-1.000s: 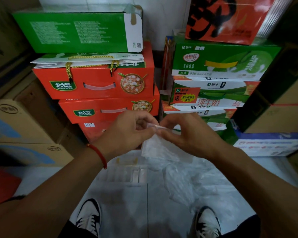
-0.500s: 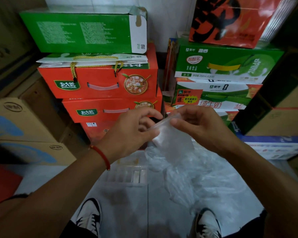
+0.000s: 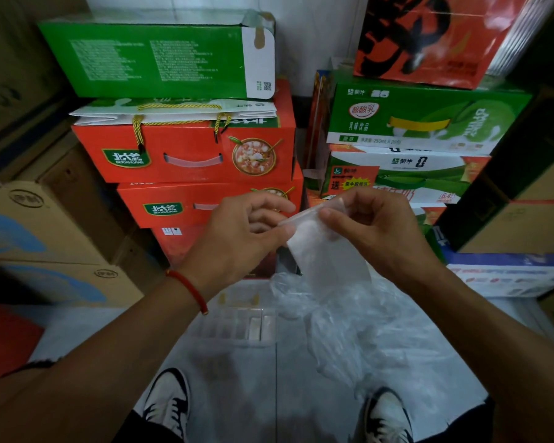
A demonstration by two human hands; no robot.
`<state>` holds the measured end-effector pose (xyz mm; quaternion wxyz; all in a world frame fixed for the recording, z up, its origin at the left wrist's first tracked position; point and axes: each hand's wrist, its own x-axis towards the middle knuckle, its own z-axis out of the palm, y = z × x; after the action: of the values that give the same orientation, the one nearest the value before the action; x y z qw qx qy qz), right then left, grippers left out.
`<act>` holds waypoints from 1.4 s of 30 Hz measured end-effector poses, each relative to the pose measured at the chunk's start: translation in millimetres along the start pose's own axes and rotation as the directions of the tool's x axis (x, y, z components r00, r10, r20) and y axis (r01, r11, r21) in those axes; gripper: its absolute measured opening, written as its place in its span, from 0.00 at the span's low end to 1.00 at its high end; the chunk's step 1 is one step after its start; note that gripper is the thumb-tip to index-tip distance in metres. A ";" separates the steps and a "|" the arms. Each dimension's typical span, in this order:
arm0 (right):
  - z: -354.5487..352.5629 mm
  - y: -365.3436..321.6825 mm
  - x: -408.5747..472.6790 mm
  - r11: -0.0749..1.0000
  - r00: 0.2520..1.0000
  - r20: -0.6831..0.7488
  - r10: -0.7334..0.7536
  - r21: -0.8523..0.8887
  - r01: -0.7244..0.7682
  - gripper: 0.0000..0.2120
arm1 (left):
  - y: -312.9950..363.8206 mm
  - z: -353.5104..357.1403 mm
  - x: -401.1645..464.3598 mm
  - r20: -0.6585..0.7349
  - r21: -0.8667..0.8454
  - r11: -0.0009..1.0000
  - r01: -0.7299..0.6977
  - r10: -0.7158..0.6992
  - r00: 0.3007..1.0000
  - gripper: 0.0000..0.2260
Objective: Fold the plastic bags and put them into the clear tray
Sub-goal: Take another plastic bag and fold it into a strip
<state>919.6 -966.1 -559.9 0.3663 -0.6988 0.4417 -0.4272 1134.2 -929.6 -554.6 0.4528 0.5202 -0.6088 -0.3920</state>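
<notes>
Fingers of left hand (image 3: 237, 238) and right hand (image 3: 378, 231) pinching top edge of one plastic bag (image 3: 327, 260), hanging below the pinch. Farther beneath: loose bag pile (image 3: 365, 330) and clear tray (image 3: 237, 327) on floor. Beyond: stacked red cartons (image 3: 189, 155).

The pale tiled floor (image 3: 237, 378) carries a clear tray (image 3: 237, 327) near the middle, with a loose heap of crumpled plastic bags (image 3: 359, 330) touching its right side. Two black-and-white shoes (image 3: 170, 401) stand at the near edge, well apart from each other. Stacks of red boxes (image 3: 186, 155), green boxes (image 3: 413, 123) and brown cartons (image 3: 39, 244) rise behind and at the sides.
</notes>
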 end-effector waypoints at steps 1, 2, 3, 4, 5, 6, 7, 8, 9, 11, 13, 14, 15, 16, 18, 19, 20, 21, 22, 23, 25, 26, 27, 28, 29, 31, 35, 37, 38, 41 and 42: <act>-0.1 -0.5 -0.3 1.000 1.000 -0.002 0.005 -0.001 -0.005 0.01 | 0.5 0.3 -0.3 -0.007 -0.009 1.000 -0.001 0.001 1.000 0.10; 0.0 -0.9 -0.4 1.000 1.000 0.000 0.009 0.001 -0.009 0.02 | 0.4 0.5 -0.5 -0.013 -0.017 1.000 -0.001 0.001 1.000 0.10; 0.3 -1.0 -0.6 1.000 1.000 0.002 0.014 0.012 -0.014 0.02 | 0.1 0.4 -0.3 -0.019 -0.019 1.000 -0.002 0.001 1.000 0.09; 0.3 -1.1 -0.4 0.999 1.000 0.001 0.018 0.031 -0.018 0.03 | -0.5 -0.1 -0.1 -0.021 -0.018 1.000 -0.002 0.002 1.000 0.09; 0.1 -1.3 -0.1 0.999 1.000 -0.004 0.018 0.049 -0.017 0.05 | -1.1 -0.7 0.1 -0.020 -0.016 1.000 -0.002 0.002 1.000 0.09; -0.3 -1.2 0.3 0.998 1.000 -0.008 0.013 0.060 -0.012 0.06 | -1.8 -1.2 0.5 -0.017 -0.019 1.000 -0.002 0.002 1.000 0.09; -0.9 -1.3 0.4 0.998 1.000 -0.012 0.008 0.064 -0.008 0.07 | -2.4 -1.7 0.7 -0.013 -0.025 1.000 0.002 -0.002 1.000 0.09; -1.7 -1.7 0.7 0.998 1.000 -0.016 0.007 0.067 -0.005 0.08 | -3.0 -2.3 1.1 -0.009 -0.031 0.999 0.009 -0.009 1.000 0.08; -2.7 -1.7 1.3 0.997 1.000 -0.023 0.011 0.075 -0.009 0.09 | -3.3 -2.7 1.4 -0.005 -0.037 0.999 0.017 -0.017 1.000 0.07; -5.0 -2.1 2.4 0.994 0.999 -0.039 0.028 0.108 -0.024 0.10 | -3.9 -4.0 2.0 0.002 -0.051 0.998 0.032 -0.032 0.999 0.06; -7.4 -1.9 4.2 0.986 0.997 -0.057 0.054 0.162 -0.045 0.11 | -3.4 -5.4 2.3 -0.007 -0.062 0.998 0.033 -0.033 0.999 0.06; -9.5 -1.2 4.8 0.981 0.996 -0.050 0.072 0.183 -0.062 0.11 | -3.2 -6.2 2.3 -0.010 -0.066 0.997 0.032 -0.033 0.999 0.06; -11.7 -1.1 4.4 0.976 0.995 -0.021 0.097 0.198 -0.091 0.12 | -3.1 -6.9 2.3 -0.009 -0.071 0.997 0.034 -0.035 0.999 0.07; -13.6 -1.2 3.5 0.969 0.991 0.027 0.131 0.207 -0.134 0.15 | -3.1 -7.3 2.4 -0.007 -0.078 0.996 0.038 -0.039 0.999 0.07; -13.9 -2.6 -0.6 0.955 0.971 0.145 0.191 0.202 -0.218 0.19 | -3.1 -7.8 2.4 0.003 -0.086 0.995 0.041 -0.041 0.999 0.08; -12.1 -3.0 -2.8 0.956 0.962 0.190 0.197 0.182 -0.232 0.16 | -2.7 -7.6 2.1 0.010 -0.082 0.996 0.041 -0.040 0.999 0.08; -9.4 -3.0 -4.1 0.962 0.959 0.209 0.191 0.155 -0.225 0.12 | -2.2 -7.1 2.2 0.016 -0.074 0.996 0.040 -0.039 0.999 0.08; -6.5 -3.4 -4.4 0.967 0.961 0.206 0.185 0.135 -0.215 0.07 | -1.6 -6.8 2.1 0.019 -0.066 0.997 0.040 -0.039 0.999 0.09; -3.9 -2.7 -4.2 0.970 0.965 0.194 0.179 0.127 -0.206 0.05 | -1.4 -6.6 1.9 0.015 -0.068 0.997 0.041 -0.040 0.999 0.09; -2.2 -2.4 -3.9 0.971 0.968 0.179 0.175 0.134 -0.200 0.05 | -1.7 -7.0 2.3 0.005 -0.077 0.996 0.044 -0.044 0.999 0.09; -0.4 -3.1 -2.9 0.967 0.976 0.147 0.163 0.171 -0.187 0.05 | -2.0 -7.0 3.1 -0.015 -0.126 0.990 0.067 -0.069 0.997 0.09; -0.4 -3.3 -2.4 0.966 0.979 0.126 0.157 0.185 -0.179 0.05 | -1.4 -6.6 3.0 -0.001 -0.176 0.979 0.100 -0.102 0.995 0.11; -0.5 -4.1 -2.3 0.965 0.982 0.107 0.153 0.196 -0.172 0.05 | 0.1 -5.4 2.2 0.043 -0.238 0.960 0.149 -0.143 0.989 0.13; -0.2 -3.9 -1.9 0.965 0.985 0.087 0.150 0.205 -0.165 0.05 | 1.1 -3.0 1.2 0.107 -0.291 0.935 0.204 -0.180 0.978 0.15; 0.0 -3.7 -1.4 0.964 0.987 0.072 0.147 0.212 -0.159 0.05 | 2.1 0.1 -0.6 0.178 -0.322 0.911 0.258 -0.210 0.961 0.16; 0.3 -2.1 -0.3 0.968 0.989 0.045 0.142 0.205 -0.148 0.06 | 0.8 7.8 -4.1 0.263 -0.292 0.896 0.335 -0.262 0.929 0.14; -0.2 -2.8 -0.5 0.962 0.986 0.020 0.166 0.215 -0.167 0.07 | -5.8 13.5 -5.2 0.200 -0.225 0.898 0.377 -0.336 0.920 0.05; -0.6 -4.7 -1.8 0.926 0.971 0.063 0.231 0.292 -0.240 0.09 | -4.9 12.9 -4.0 0.167 -0.239 0.898 0.368 -0.336 0.927 0.06; -0.5 -5.4 -2.7 0.898 0.954 0.115 0.276 0.324 -0.299 0.12 | -4.6 12.5 -3.6 0.155 -0.243 0.902 0.357 -0.327 0.932 0.07; 3.7 -3.6 -5.8 0.815 0.876 0.282 0.391 0.335 -0.472 0.19 | -4.7 11.9 -3.1 0.117 -0.233 0.916 0.325 -0.306 0.945 0.08; 7.0 -2.6 -7.2 0.801 0.861 0.302 0.409 0.334 -0.497 0.19 | -5.3 12.0 -3.1 0.099 -0.223 0.924 0.311 -0.296 0.950 0.07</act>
<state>925.1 -957.6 -562.2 0.6386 -0.5237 0.4574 -0.3297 1124.3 -927.2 -563.5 0.4258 0.5378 -0.4842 -0.5432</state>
